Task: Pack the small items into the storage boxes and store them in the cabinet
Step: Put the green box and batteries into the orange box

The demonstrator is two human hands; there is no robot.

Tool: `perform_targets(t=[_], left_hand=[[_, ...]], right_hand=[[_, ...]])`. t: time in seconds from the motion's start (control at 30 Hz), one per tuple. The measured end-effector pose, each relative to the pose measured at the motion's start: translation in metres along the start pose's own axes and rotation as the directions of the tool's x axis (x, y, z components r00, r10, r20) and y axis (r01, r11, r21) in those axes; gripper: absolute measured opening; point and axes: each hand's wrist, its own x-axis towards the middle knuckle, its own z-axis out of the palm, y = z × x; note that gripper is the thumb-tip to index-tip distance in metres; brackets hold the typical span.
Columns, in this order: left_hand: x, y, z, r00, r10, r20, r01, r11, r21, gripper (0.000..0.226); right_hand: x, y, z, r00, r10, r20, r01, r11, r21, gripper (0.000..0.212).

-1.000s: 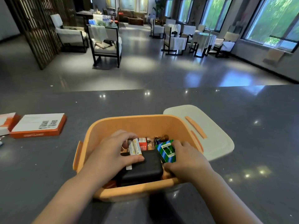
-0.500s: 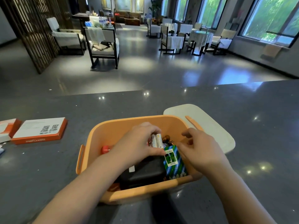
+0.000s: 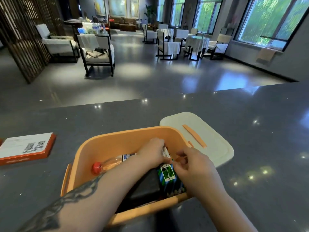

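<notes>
— What can't you make out in the orange plastic storage box (image 3: 107,144)?
— The black rectangular case (image 3: 147,186) lies half under the left forearm, and the left hand (image 3: 153,152) covers most of a small white pack (image 3: 165,152).
— And at the edge?
— The orange-sided flat carton (image 3: 26,150) is cut off on the left, its print blurred.

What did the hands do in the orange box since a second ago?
The left hand lifted off the black case and carried the small white sticks toward the far side. The right hand let go of the green packet. A red-capped bottle now shows. The orange box and lid stayed put.
</notes>
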Motion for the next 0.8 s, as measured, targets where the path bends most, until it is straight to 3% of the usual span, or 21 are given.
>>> perform_targets(t=[0.17,0.27,0.33,0.43,0.53,0.67,0.8], left_hand=[[-0.013,0.003,-0.013,0.999,0.005,0.042,-0.002,0.996,-0.092,0.043],[-0.05,-0.011,-0.044,0.993,-0.006,-0.117,-0.011,0.99,-0.141,0.052],[-0.091,-0.033,-0.066,0.955,-0.069,-0.288,0.022,0.986,-0.164,0.045],[-0.172,-0.077,-0.089,0.845,-0.195,-0.497,0.098,0.972,-0.215,0.033],[-0.253,-0.126,-0.097,0.712,-0.393,-0.581,0.231,0.913,-0.335,0.027],[-0.336,-0.189,-0.085,0.54,-0.621,-0.569,0.419,0.784,-0.458,0.021],[-0.382,-0.24,-0.068,0.413,-0.752,-0.514,0.497,0.659,-0.565,0.02]], right_hand=[[0.002,-0.006,0.004,0.999,-0.014,0.047,0.017,0.998,-0.053,0.014],[0.008,-0.026,0.007,0.993,-0.046,0.113,0.057,0.994,-0.095,0.015],[0.012,-0.053,0.014,0.985,-0.108,0.133,0.122,0.987,-0.103,0.019],[0.01,-0.11,0.032,0.958,-0.238,0.163,0.247,0.968,-0.039,0.027],[-0.002,-0.168,0.057,0.907,-0.368,0.206,0.37,0.929,0.03,0.024],[-0.024,-0.233,0.104,0.833,-0.475,0.285,0.463,0.879,0.112,0.028],[-0.044,-0.276,0.163,0.778,-0.478,0.409,0.476,0.872,0.114,0.033]])
